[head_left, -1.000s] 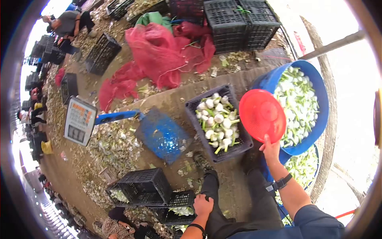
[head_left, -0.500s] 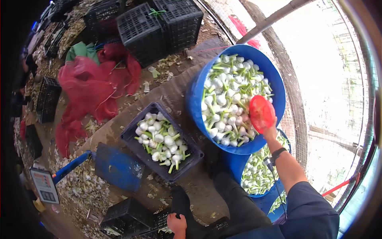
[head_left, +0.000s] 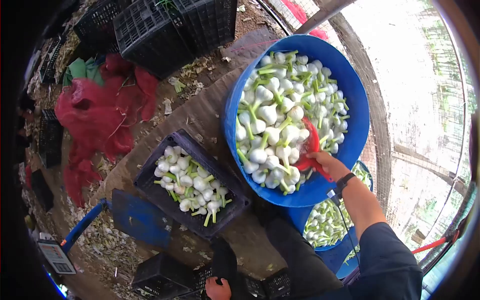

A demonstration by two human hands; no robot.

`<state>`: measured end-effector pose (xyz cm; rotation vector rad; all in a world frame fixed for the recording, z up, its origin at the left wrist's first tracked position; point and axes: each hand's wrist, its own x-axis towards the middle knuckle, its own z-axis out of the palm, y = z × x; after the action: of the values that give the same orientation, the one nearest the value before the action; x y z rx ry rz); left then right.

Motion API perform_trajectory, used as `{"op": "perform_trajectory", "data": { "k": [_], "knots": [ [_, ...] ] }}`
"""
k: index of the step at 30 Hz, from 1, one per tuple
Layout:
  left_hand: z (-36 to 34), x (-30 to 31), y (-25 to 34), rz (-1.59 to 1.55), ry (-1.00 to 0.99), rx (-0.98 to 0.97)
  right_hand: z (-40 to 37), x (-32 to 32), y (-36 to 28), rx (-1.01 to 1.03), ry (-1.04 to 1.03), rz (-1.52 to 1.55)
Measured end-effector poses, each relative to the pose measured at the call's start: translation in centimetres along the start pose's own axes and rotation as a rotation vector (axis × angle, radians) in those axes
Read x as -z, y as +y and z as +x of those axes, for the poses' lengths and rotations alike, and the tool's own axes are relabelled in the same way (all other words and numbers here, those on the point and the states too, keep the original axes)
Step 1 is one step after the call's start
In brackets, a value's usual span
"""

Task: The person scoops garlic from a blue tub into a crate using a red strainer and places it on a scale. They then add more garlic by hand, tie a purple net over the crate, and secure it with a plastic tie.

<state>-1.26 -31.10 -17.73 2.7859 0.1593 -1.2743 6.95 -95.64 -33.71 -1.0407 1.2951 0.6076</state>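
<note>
My right hand (head_left: pixel 326 162) grips the rim of a red plastic strainer (head_left: pixel 311 150) that is pushed down among white garlic bulbs with green stems (head_left: pixel 280 110) in a big blue tub (head_left: pixel 357 95). Only part of the strainer shows above the bulbs. My left hand (head_left: pixel 218 289) rests low at the bottom edge, on a black crate (head_left: pixel 160 272) near my knee; whether it grips the crate is unclear. A dark crate (head_left: pixel 235 202) partly filled with garlic bulbs sits left of the tub.
A second blue tub of garlic (head_left: pixel 325 227) stands under my right arm. Red mesh sacks (head_left: pixel 95 120) lie to the left, black crates (head_left: pixel 165 25) stack at the top. A blue platform scale (head_left: pixel 137 220) with its display (head_left: pixel 56 256) is at lower left. A wire fence (head_left: pixel 415 125) borders the right.
My right hand swung the red strainer from above the dark crate over to the blue tub and plunged it into the garlic. My view turned right and leaned closer to the tub.
</note>
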Motion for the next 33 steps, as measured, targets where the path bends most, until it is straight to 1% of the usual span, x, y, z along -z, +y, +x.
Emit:
{"op": "perform_trajectory", "data": {
  "k": [1, 2, 4, 5, 7, 8, 9, 10, 12, 14, 16, 17, 19, 23, 24, 25, 26, 27, 28, 29, 30, 33],
  "knots": [
    [0.0, 0.3, 1.0, 0.017, -0.026, 0.047, 0.4, -0.2, 0.8, -0.013, 0.022, 0.048],
    [0.1, -0.1, 0.9, 0.014, -0.024, 0.044, 0.6, -0.1, 1.7, -0.027, 0.048, 0.098],
    [0.4, -0.7, 0.2, 0.023, -0.056, -0.009, 1.0, -2.2, 2.2, -0.028, 0.136, 0.252],
    [0.3, -0.7, 0.2, 0.032, -0.052, -0.006, 1.2, -2.6, 2.0, -0.006, 0.094, 0.245],
    [0.5, 0.7, 1.4, 0.074, -0.136, 0.001, 1.3, -3.0, 2.5, 0.014, 0.045, 0.25],
    [0.6, 1.2, 2.0, 0.08, -0.129, 0.0, 0.8, -2.6, 2.6, 0.029, -0.047, 0.311],
    [0.6, 1.8, 2.8, 0.093, -0.162, 0.052, 0.0, -2.3, 2.5, 0.047, -0.134, 0.369],
    [0.7, 2.0, 3.3, 0.103, -0.197, 0.102, -0.8, -2.0, 2.5, 0.054, -0.131, 0.372],
    [0.8, 1.5, 2.9, 0.106, -0.173, 0.082, -2.3, -1.5, 3.0, -0.007, -0.097, 0.389],
    [0.6, 1.2, 2.4, 0.11, -0.155, 0.066, -3.0, -1.1, 3.4, 0.019, -0.135, 0.401],
    [0.6, 2.8, 3.9, 0.096, -0.213, 0.13, -4.5, -1.6, 2.8, 0.071, -0.122, 0.456],
    [0.6, 2.3, 3.4, 0.094, -0.209, 0.123, -5.1, -1.9, 2.3, 0.115, -0.12, 0.453],
    [0.5, 1.5, 2.3, 0.095, -0.123, 0.038, -5.9, -1.9, 1.8, 0.132, -0.133, 0.462],
    [0.3, 1.2, 1.3, 0.08, -0.137, 0.029, -7.9, -1.8, 1.6, 0.174, -0.125, 0.484],
    [0.2, 0.9, 0.9, 0.093, -0.117, -0.004, -9.1, -2.1, 1.3, 0.179, -0.127, 0.475],
    [0.2, 0.6, 0.4, 0.106, -0.095, -0.032, -10.5, -2.4, 1.0, 0.204, -0.076, 0.472],
    [0.1, 0.6, 0.6, 0.097, -0.088, -0.019, -12.0, -3.0, 0.4, 0.225, -0.032, 0.468],
    [0.0, 0.5, 0.9, 0.062, -0.004, -0.035, -13.3, -3.5, -0.2, 0.23, 0.03, 0.426],
    [-0.3, 0.8, 0.9, 0.031, 0.082, -0.041, -13.4, -2.9, 0.5, 0.252, 0.019, 0.408],
    [-0.5, 0.9, 0.8, 0.027, 0.093, -0.009, -15.4, -4.0, -0.3, 0.324, 0.019, 0.381],
    [-0.6, 0.9, 0.7, 0.007, 0.1, -0.016, -17.6, -5.5, -1.3, 0.376, 0.005, 0.361],
    [-1.1, 0.8, -0.2, -0.029, 0.102, 0.001, -21.6, -9.4, -2.3, 0.413, -0.016, 0.284]
  ]
}}
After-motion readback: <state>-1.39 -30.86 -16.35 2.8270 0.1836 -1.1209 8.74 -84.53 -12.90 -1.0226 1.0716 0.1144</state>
